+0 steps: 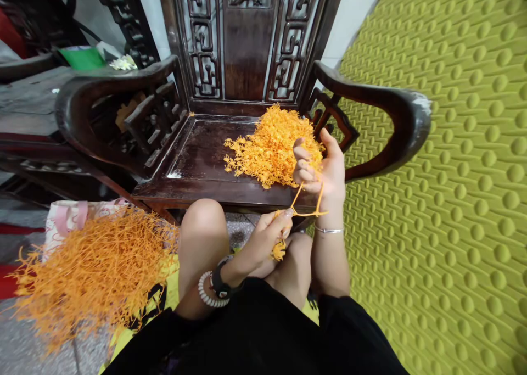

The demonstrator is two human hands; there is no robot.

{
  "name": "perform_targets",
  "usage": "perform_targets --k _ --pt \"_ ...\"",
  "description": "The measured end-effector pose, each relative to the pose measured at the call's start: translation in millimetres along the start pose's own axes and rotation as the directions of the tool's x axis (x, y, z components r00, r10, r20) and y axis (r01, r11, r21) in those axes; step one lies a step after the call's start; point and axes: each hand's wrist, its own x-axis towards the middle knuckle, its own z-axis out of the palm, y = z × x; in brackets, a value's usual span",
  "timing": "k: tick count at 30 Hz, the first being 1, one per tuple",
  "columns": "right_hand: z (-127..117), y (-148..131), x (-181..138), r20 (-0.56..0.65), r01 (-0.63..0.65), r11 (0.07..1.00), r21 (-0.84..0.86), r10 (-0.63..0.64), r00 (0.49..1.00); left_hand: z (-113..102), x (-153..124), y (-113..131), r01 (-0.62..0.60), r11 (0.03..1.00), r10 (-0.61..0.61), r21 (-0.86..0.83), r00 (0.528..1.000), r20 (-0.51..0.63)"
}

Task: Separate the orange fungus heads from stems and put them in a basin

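Observation:
My left hand, wearing a dark watch and a beaded bracelet, pinches a thin orange strand above my lap. A small knotted orange cluster hangs below its fingers. My right hand is raised at the chair's front edge, palm toward me, fingers curled and thumb apart. The strand stretches between both hands and runs around the right fingers; its exact path among them cannot be made out. Just behind the right hand, a heap of curly orange knotted pieces lies on the seat of a dark carved wooden chair.
A large pile of loose orange strands stands low at my left, against a white and pink bag. Curved chair arms flank the seat. Yellow studded padding fills the right side. A green object rests on the left side table.

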Motion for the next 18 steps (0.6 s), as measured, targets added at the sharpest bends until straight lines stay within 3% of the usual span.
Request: perform_targets --k 4,10,12,15,17,18 --pt "-14.9 -7.6 6.0 0.072 -0.014 0.975 -0.221 0.031 0.997 0.3 -2.1 1.1 -0.001 1.0 0.001 0.001 1.0 -0.013" --pt "-17.7 -18.3 24.7 0.194 0.032 0.998 -0.054 -0.02 0.981 0.6 -7.8 13.6 0.027 0.997 -0.03 -0.068 0.999 -0.042" --pt "-20.0 -23.2 37.6 0.328 -0.003 1.0 -0.027 0.012 0.944 0.9 -10.0 20.9 0.042 0.997 -0.046 -0.07 0.997 -0.064" --pt "-16.1 -27.9 55.3 0.529 -0.045 0.998 0.037 0.019 0.849 -2.5 -15.1 35.9 0.059 0.997 -0.064 -0.054 0.993 -0.094" --pt "-3.3 -27.5 58.5 0.577 -0.044 0.996 0.071 -0.006 0.817 -8.9 -19.8 46.1 0.038 0.998 -0.033 0.05 0.995 -0.097" --pt "6.3 -26.2 56.2 0.565 -0.031 0.997 0.072 -0.015 0.825 -13.5 -22.3 50.3 0.019 0.993 -0.009 0.117 0.996 -0.092"
